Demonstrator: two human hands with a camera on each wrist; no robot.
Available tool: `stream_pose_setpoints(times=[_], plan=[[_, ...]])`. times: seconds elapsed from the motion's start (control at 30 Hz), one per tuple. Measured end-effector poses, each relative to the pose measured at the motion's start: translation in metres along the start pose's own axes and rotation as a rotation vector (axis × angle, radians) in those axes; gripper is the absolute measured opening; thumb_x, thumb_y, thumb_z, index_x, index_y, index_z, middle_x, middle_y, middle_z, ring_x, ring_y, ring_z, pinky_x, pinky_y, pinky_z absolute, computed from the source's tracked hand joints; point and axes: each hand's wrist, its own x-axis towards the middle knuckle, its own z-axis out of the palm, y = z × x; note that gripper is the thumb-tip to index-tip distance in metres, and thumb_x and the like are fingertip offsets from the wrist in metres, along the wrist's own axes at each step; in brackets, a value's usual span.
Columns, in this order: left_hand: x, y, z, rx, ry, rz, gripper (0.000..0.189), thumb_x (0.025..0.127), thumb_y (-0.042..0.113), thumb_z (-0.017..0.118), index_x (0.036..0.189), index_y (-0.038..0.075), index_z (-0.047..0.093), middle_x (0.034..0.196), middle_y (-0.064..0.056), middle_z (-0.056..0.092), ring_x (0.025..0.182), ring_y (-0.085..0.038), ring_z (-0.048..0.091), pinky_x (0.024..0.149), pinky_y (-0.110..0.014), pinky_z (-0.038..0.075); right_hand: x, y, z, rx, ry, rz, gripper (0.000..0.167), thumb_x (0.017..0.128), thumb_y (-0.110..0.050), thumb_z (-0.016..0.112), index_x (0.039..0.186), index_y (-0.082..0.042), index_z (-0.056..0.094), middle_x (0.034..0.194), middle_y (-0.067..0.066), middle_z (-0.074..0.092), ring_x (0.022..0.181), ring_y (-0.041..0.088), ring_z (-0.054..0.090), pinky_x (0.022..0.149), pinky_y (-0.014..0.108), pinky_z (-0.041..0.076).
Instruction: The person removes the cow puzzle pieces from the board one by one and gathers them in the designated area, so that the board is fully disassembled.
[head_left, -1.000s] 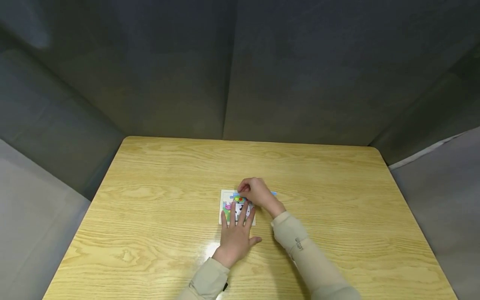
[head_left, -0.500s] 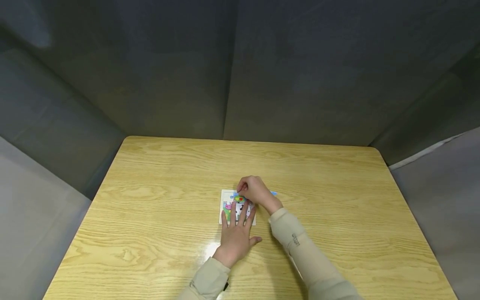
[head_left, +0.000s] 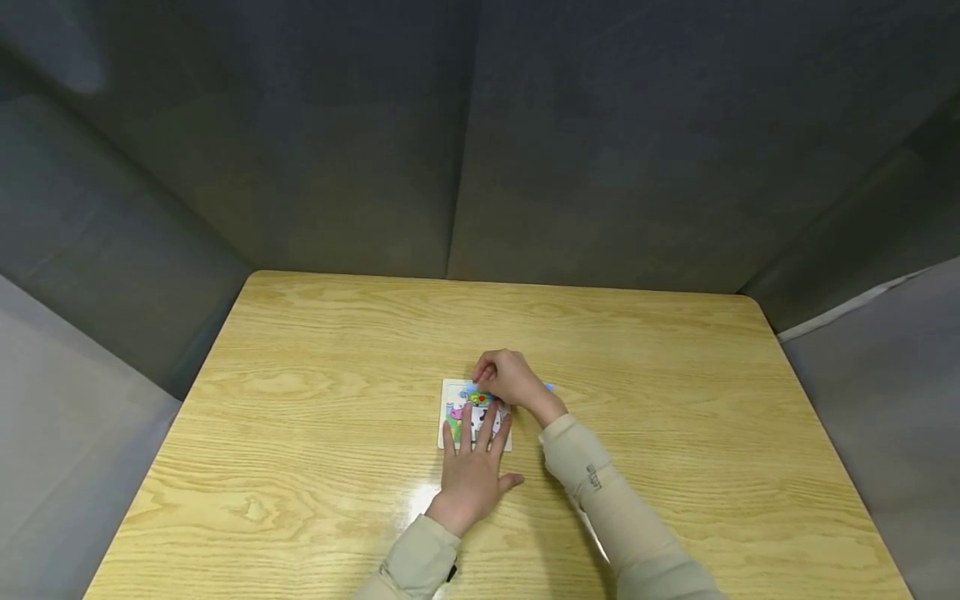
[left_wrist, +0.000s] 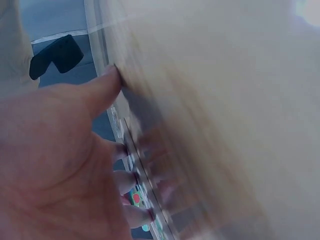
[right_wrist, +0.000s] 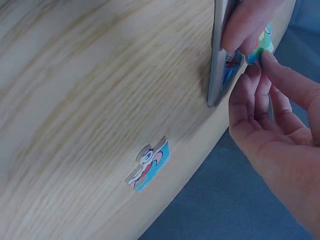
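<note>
A small jigsaw puzzle with a white frame (head_left: 441, 429) lies on the table, its picture showing a cow on green. My left hand (head_left: 471, 479) rests on its near part with straight, spread fingers. In the left wrist view, the fingertips (left_wrist: 142, 216) press on the puzzle at its edge. My right hand (head_left: 513, 382) is at the far side of the frame. Between thumb and fingers it pinches a colourful puzzle piece (right_wrist: 261, 46), tilted up over the frame in the right wrist view. Part of the far right corner is hidden by this hand.
A loose puzzle piece (right_wrist: 150, 166) with a cartoon face and light blue lies on the table right of the frame, partly behind the right wrist in the head view. The wooden table (head_left: 337, 350) is enclosed by dark grey curtains (head_left: 360, 142).
My right hand has shifted slightly away and to the left, still pinching the puzzle piece. The left hand has stayed in place on the puzzle.
</note>
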Motion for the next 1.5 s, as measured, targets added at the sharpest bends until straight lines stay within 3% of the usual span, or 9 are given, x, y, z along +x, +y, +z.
stream_pose_setpoints(times=[0.33,0.7,1.23,1.5], plan=[[-0.002,0.001,-0.003,-0.004,0.000,0.005,0.085,0.092,0.065,0.045,0.158,0.017,0.020,0.164,-0.007,0.006,0.147,-0.042,0.001,0.112,-0.066,0.016,-0.004,0.002,-0.001,0.041,-0.059,-0.022,0.006,0.086,0.004,0.071,0.089,-0.001,0.071,0.081,0.007,0.067,0.073,0.023,0.065,0.062,0.024,0.053],[-0.001,0.001,-0.002,-0.008,0.012,0.011,0.085,0.092,0.064,0.047,0.158,0.018,0.021,0.164,-0.008,0.008,0.147,-0.043,0.005,0.111,-0.066,0.016,-0.006,0.003,-0.007,0.000,0.001,-0.056,0.007,0.084,0.002,0.074,0.090,-0.001,0.071,0.081,0.006,0.067,0.073,0.016,0.063,0.067,0.026,0.054],[0.000,0.003,-0.002,0.013,0.011,-0.002,0.086,0.091,0.066,0.046,0.158,0.020,0.019,0.165,-0.007,0.006,0.147,-0.042,0.005,0.112,-0.065,0.016,-0.021,0.028,-0.039,0.005,0.065,-0.104,0.008,0.081,0.004,0.076,0.087,0.002,0.071,0.079,0.009,0.068,0.071,0.018,0.064,0.066,0.026,0.055],[-0.003,0.003,-0.004,0.028,0.029,-0.009,0.085,0.091,0.065,0.047,0.158,0.019,0.022,0.164,-0.007,0.009,0.147,-0.042,0.009,0.112,-0.063,0.018,-0.035,0.049,-0.065,0.018,0.042,-0.057,0.006,0.084,0.002,0.074,0.088,0.003,0.070,0.081,0.010,0.068,0.072,0.021,0.064,0.067,0.029,0.054]])
